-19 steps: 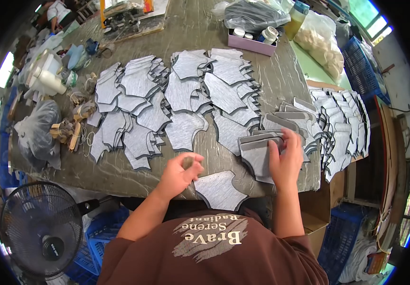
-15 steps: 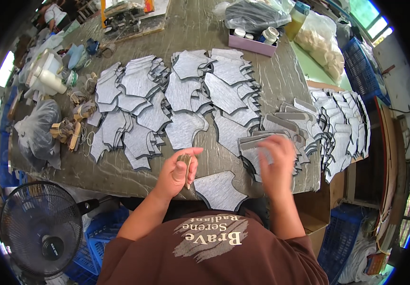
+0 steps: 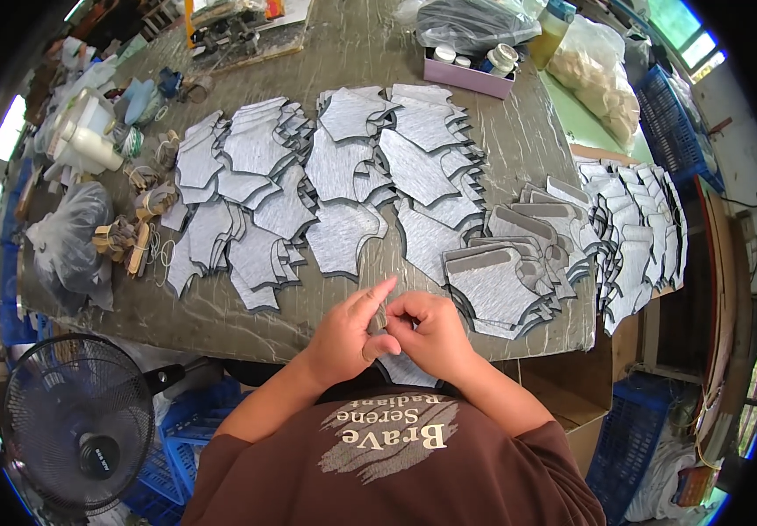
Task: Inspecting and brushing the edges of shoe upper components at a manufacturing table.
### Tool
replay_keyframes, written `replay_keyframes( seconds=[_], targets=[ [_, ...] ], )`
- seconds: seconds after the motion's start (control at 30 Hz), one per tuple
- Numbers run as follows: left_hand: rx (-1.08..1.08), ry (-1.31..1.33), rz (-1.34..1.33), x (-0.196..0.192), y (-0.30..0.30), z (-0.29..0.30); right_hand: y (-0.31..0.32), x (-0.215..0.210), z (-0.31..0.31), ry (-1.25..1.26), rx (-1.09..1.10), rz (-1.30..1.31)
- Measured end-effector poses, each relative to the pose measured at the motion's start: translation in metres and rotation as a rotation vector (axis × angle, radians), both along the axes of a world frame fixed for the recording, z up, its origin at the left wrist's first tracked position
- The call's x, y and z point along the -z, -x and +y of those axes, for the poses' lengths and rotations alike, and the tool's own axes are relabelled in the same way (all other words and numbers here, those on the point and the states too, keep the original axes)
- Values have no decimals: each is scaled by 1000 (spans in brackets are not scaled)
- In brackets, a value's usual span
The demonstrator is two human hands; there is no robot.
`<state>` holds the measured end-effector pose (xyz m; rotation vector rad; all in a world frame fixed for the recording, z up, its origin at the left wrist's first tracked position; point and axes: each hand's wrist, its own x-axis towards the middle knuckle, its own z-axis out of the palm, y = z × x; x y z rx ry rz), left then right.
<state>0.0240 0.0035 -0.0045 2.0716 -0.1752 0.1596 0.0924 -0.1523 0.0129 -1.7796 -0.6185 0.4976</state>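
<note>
Broad brownish table (image 3: 352,53); at right, pale wall (image 3: 731,96) and bright window (image 3: 675,24).

Rows of cut pieces (image 3: 339,171) lie on the table (image 3: 361,53). Left of the rows sit strip bundles (image 3: 122,244), then a bag (image 3: 76,250); behind, rightward, a box (image 3: 466,79) holding jars (image 3: 501,58); rightward, an overlapping heap (image 3: 505,294). Before the rows, the left hand (image 3: 343,335) and right hand (image 3: 434,333) meet at what seems a small strip bunch (image 3: 378,322), above a half-hidden piece (image 3: 409,373).
</note>
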Motion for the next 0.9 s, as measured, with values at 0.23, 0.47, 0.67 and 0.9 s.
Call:
replay_keyframes(
  seconds=[0.23, 0.47, 0.67, 0.9],
  targets=[
    [-31, 668, 248, 8, 1, -4, 3, 21, 2, -232, 25, 297],
    [-69, 164, -160, -5, -12, 13, -4, 31, 0, -438, -51, 301],
    [53, 38, -143, -10, -9, 19, -3, 16, -1, -785, 151, 901],
    [-82, -8, -71, -18, 10, 12, -5, 26, -32, -510, 71, 596]
  ],
)
